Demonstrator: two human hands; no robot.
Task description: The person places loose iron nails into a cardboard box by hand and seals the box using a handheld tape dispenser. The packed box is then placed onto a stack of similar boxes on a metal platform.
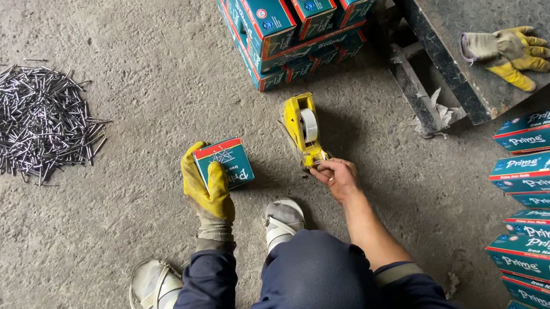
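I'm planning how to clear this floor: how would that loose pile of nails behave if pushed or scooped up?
The pile of nails would probably scatter rather than slide as one, since strays already lie around its edge. Being bare metal, it is likely heavy for its size. The thin, pointed nails could prick a bare hand; only the left hand is gloved.

Teal-red box [225, 162]; yellow tape dispenser [303, 130]; yellow, perhaps leather, glove [207, 187].

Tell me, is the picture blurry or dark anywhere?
Head view: soft, even daylight, no glare; the nail pile looks sharp, as do the gloved left hand on the small box and the bare right hand at the tape dispenser; faint shadows only beside the stacked boxes.
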